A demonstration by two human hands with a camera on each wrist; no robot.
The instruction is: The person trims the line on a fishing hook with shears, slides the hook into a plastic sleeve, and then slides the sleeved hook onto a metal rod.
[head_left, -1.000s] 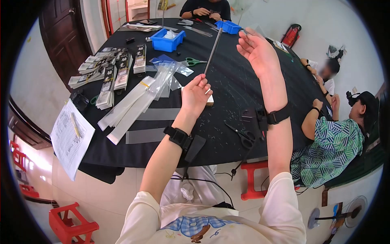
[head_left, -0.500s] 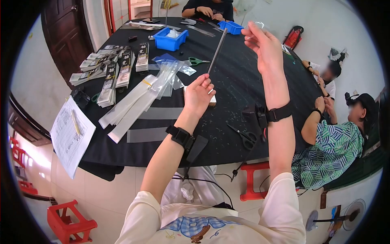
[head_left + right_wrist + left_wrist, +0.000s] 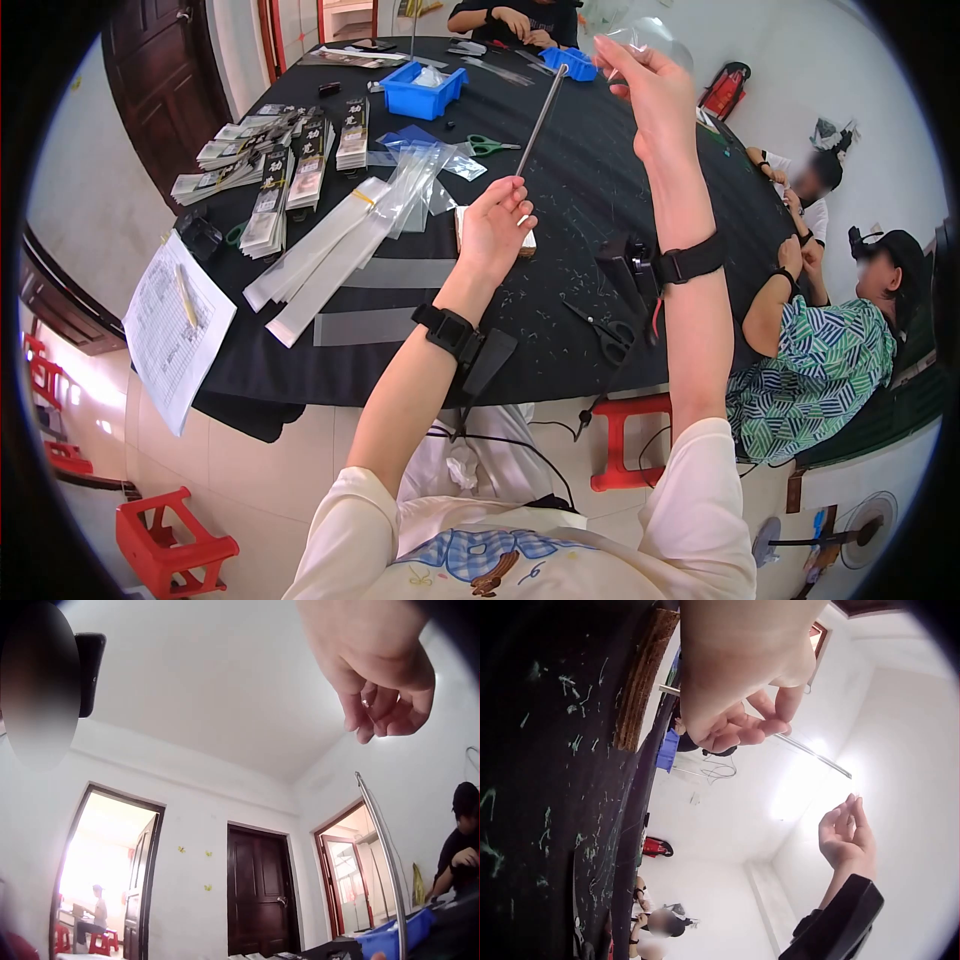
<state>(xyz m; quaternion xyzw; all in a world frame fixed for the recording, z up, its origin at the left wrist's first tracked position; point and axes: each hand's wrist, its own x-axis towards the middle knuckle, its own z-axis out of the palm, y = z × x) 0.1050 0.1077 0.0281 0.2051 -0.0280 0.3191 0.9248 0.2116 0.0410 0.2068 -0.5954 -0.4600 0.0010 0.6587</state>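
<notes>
My left hand grips a thin metal rod that slants up and away, with a small ring-like tip. In the left wrist view the rod passes through the curled fingers, and its lower part shows beside a block with a brown layered edge. Past the rod's tip, my right hand is raised, thumb and fingertips together. They pinch a clear, shiny, rounded thing, like thin film or coiled line. In the right wrist view the right fingers curl above the rod's tip.
On the black tablecloth lie clear plastic sleeves, bundled printed packets, green scissors and black scissors. A blue bin stands farther back. Thin trimmings are scattered on the right. Other people sit round the table.
My right hand has risen a little and turned, its spread fingers now drawn together, and the clear thing shows more widely beyond it. The left hand keeps its grip on the rod.
</notes>
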